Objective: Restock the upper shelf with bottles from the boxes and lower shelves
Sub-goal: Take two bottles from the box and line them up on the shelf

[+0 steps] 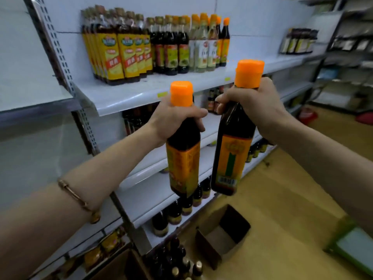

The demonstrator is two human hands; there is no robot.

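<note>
My left hand [171,120] grips the neck of a dark bottle [183,166] with an orange cap and a yellow label. My right hand [252,104] grips the neck of a second dark bottle [232,158] with an orange cap and an orange-green label. Both bottles hang upright in the air in front of the shelves, just below the upper shelf [141,91]. On that white shelf stand several yellow-labelled bottles [121,53] at the left, dark bottles in the middle and orange-capped bottles [222,41] at the right end of the row. To the right of that row the shelf is bare.
Lower shelves [153,190] carry rows of small dark bottles. An open cardboard box [222,235] stands on the wooden floor, with dark bottles [175,261] in front of another box at the bottom. More shelving stands at the far right, and a green-edged object [353,247] at the lower right.
</note>
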